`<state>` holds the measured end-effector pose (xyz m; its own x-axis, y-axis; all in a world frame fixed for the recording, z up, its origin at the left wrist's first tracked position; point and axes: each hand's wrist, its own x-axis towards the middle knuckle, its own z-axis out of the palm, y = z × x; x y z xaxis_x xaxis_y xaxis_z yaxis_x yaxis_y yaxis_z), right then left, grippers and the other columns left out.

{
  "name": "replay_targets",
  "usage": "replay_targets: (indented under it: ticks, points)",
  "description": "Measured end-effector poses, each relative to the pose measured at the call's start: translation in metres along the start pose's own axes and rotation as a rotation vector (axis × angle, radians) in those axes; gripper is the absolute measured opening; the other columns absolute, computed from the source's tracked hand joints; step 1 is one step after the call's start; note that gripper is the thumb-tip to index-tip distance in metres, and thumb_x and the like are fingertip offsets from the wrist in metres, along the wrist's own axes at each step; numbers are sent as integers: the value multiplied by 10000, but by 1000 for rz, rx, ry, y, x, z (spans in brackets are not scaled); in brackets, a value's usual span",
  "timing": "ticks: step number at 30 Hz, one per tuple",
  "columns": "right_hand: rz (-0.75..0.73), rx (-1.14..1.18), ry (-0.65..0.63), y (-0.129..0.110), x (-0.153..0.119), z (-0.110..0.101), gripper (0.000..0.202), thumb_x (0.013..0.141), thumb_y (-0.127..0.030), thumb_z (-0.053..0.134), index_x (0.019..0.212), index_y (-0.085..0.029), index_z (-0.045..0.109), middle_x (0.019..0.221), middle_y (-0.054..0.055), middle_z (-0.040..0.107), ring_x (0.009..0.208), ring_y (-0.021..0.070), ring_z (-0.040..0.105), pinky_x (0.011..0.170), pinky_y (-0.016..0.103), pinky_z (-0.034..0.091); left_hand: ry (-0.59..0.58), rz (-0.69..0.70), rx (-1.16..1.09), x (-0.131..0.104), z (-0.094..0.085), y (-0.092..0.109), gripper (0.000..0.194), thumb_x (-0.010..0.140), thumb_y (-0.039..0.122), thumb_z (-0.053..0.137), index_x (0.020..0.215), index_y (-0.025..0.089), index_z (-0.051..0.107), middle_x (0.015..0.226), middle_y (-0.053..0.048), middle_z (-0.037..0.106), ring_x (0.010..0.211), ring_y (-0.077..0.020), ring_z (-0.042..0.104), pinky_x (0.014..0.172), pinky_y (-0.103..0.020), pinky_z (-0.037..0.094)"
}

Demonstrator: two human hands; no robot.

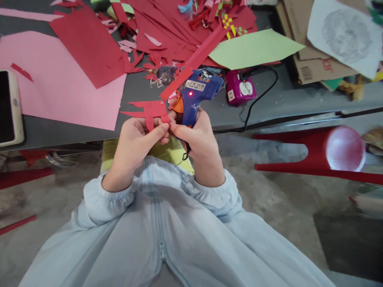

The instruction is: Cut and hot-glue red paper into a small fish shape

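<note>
A red paper piece (154, 108) with pointed strips on its left side is held at the table's front edge. My left hand (139, 139) pinches its lower part between thumb and fingers. Close beside it, my right hand (196, 135) is wrapped round the handle of a blue glue gun (191, 95) with a lit red light, and its thumb and fingertip meet the paper's lower right corner. A long red strip (200, 52) slants up and right from the paper's upper right. My right fingers partly hide the gun's orange part (178, 104).
Pink paper (89, 103), a red sheet (86, 44) and a phone (8, 107) lie left. Red scraps (167, 28) and green paper (254, 50) are behind. A purple adapter (241, 88) with a black cable (277, 75) and cardboard (314, 69) are right.
</note>
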<state>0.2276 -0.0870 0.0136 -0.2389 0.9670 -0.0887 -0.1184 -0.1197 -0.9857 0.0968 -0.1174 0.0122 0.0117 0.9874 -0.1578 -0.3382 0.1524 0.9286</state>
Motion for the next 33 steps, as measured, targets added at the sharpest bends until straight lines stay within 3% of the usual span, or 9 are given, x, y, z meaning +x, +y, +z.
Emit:
replay_targets:
  ticks: [13, 25, 33]
  points:
    - [11, -36, 52, 0, 0, 1, 311, 653, -116, 632, 917, -258, 549, 689, -48, 522, 598, 118, 533, 572, 284, 530, -37, 15, 78, -2, -5, -3, 173, 744, 266, 780, 656, 165, 670, 604, 13, 633, 543, -94, 603, 567, -214, 540]
    - [29, -23, 72, 1, -2, 5, 301, 640, -212, 656, 915, -260, 541, 671, -45, 550, 585, 111, 541, 514, 254, 516, -1, 59, 5, -2, -2, -6, 140, 747, 196, 756, 630, 179, 681, 617, 19, 632, 557, -78, 569, 563, -202, 501]
    - [27, 7, 71, 1, -1, 8, 300, 654, -258, 657, 907, -273, 499, 652, -60, 487, 567, 109, 521, 526, 270, 512, 15, 33, -84, 0, 4, -6, 160, 692, 222, 799, 605, 177, 673, 602, 25, 623, 525, -67, 552, 537, -198, 487]
